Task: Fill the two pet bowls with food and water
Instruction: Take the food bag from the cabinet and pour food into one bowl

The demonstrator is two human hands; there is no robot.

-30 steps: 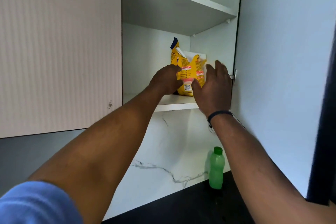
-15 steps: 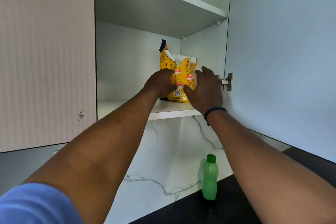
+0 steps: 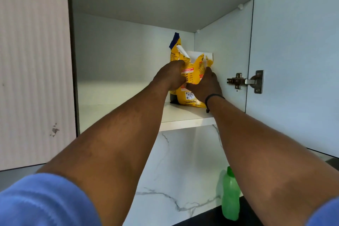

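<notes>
hands (image 3: 190, 80) now clasp food bag (image 3: 190, 71) on shelf (image 3: 179, 113)

One yellow food bag (image 3: 190, 71), one green bottle (image 3: 230, 198), two hands, two shelves, one hinge (image 3: 245, 81)

Glossy yellow printed plastic food bag (image 3: 190, 77) crinkles on a smooth matt white laminate shelf (image 3: 183, 115). A bare metal hinge (image 3: 245, 81) shines; the green bottle (image 3: 230, 196) is translucent plastic, against polished veined marble-look wall (image 3: 176, 170) and ribbed matt door (image 3: 33, 60).
</notes>
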